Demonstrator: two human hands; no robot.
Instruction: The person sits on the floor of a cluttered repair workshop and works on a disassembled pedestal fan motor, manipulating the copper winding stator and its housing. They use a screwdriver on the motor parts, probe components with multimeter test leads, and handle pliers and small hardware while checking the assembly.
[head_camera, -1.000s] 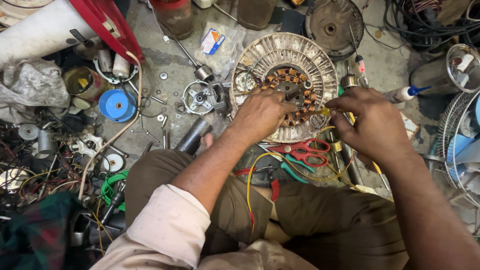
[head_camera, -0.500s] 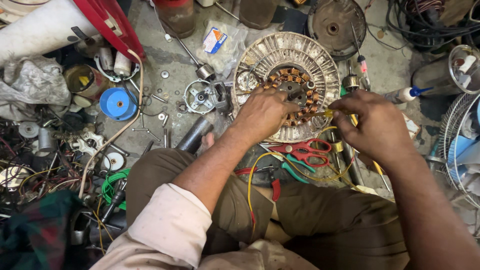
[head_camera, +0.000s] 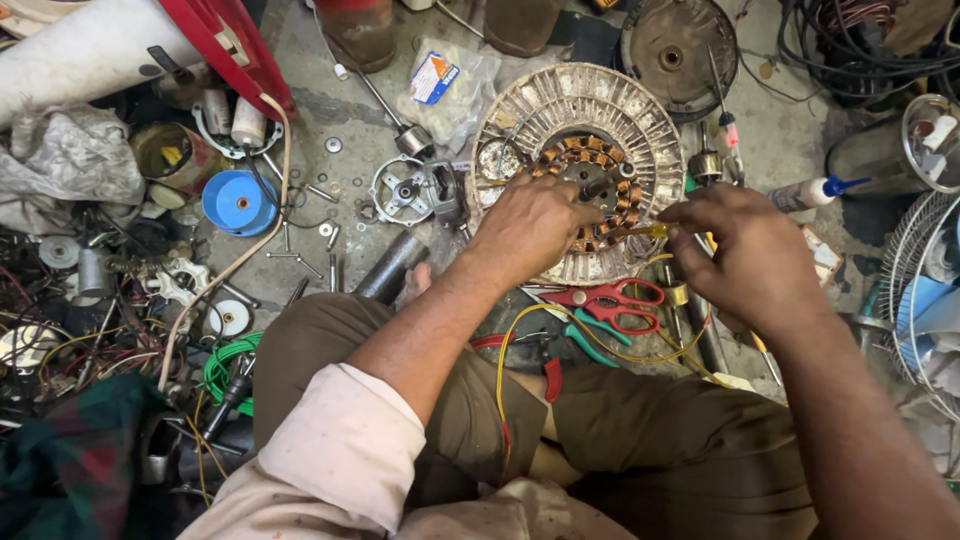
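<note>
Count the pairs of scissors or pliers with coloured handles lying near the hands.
2: the red-handled scissors lie just below the round fan motor, and a green-handled tool lies right under them, partly covered. More may be hidden beneath the hands or the clutter.

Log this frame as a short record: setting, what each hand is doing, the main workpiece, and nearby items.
setting: cluttered concrete floor, person seated, seen from above
workpiece: round fan motor with copper windings, lying flat
left hand: left hand rests on the windings, fingers curled near the hub
right hand: right hand pinches a yellow wire at the motor's edge
nearby: red scissors and green pliers below the motor; blue tape roll to the left
</note>
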